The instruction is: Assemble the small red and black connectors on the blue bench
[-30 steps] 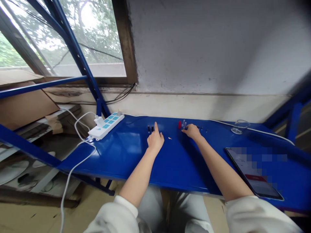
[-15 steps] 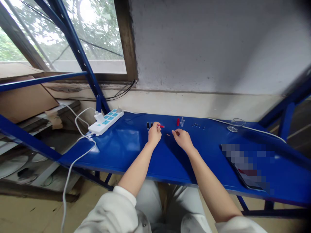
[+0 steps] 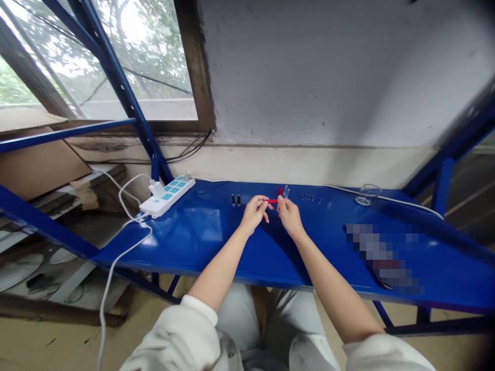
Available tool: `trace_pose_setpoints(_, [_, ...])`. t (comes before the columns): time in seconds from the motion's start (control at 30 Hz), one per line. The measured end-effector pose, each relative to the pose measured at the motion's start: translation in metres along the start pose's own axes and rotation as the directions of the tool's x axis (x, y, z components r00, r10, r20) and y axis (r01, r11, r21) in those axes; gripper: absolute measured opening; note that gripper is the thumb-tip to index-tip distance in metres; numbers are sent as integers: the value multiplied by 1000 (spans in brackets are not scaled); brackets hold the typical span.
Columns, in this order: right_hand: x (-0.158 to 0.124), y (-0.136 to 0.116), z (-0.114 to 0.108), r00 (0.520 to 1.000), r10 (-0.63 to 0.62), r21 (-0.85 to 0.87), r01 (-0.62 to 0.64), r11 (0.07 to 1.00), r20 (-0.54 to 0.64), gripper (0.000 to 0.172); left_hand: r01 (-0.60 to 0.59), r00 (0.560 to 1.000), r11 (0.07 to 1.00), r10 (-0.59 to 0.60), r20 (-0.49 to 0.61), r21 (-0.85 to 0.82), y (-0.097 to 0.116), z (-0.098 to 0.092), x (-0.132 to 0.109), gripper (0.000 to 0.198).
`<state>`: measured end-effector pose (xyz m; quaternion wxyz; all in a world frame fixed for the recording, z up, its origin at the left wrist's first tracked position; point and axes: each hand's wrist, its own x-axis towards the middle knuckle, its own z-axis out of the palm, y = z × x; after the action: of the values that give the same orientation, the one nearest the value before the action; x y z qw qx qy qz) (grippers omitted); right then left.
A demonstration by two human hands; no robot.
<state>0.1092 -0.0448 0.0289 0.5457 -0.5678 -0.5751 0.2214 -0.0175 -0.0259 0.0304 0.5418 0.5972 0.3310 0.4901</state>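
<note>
Closer together now, our left grip [image 3: 254, 214] and right grip [image 3: 289, 215] pinch a small red piece [image 3: 272, 201] between their fingertips, held closed on it over the blue tabletop [image 3: 193, 242].

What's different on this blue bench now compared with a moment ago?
The left hand and right hand, apart earlier, have come together and both seem to hold a thin red piece between their fingers. The small black pieces, white power strip and glass dish stayed where they were.
</note>
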Motion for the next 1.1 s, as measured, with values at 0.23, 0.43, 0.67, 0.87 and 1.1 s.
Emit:
trace_pose_setpoints(0.23, [-2,-4,-1,1000,-13,14,13,1000,16,48,22,1000,999,-21,-18,50,-4,1,3,25])
trace_pose_setpoints(0.43, [-5,-7,-2,997,-66,1,66,998,31,47,51,995,995,-44,-87,83,-6,3,5,33])
trace_pose_setpoints(0.67, [-7,-13,-2,996,-75,48,73,996,38,46,53,982,997,-42,-185,51,-2,2,2,42])
trace_pose_setpoints(0.87, [-6,-14,-5,999,-13,140,20,990,-51,44,22,956,999,-9,-293,40,-5,-2,6,37])
trace_pose_setpoints(1.1, [2,-2,-5,994,16,127,-3,992,-109,42,16,969,997,1,-247,70,-6,-3,6,34])
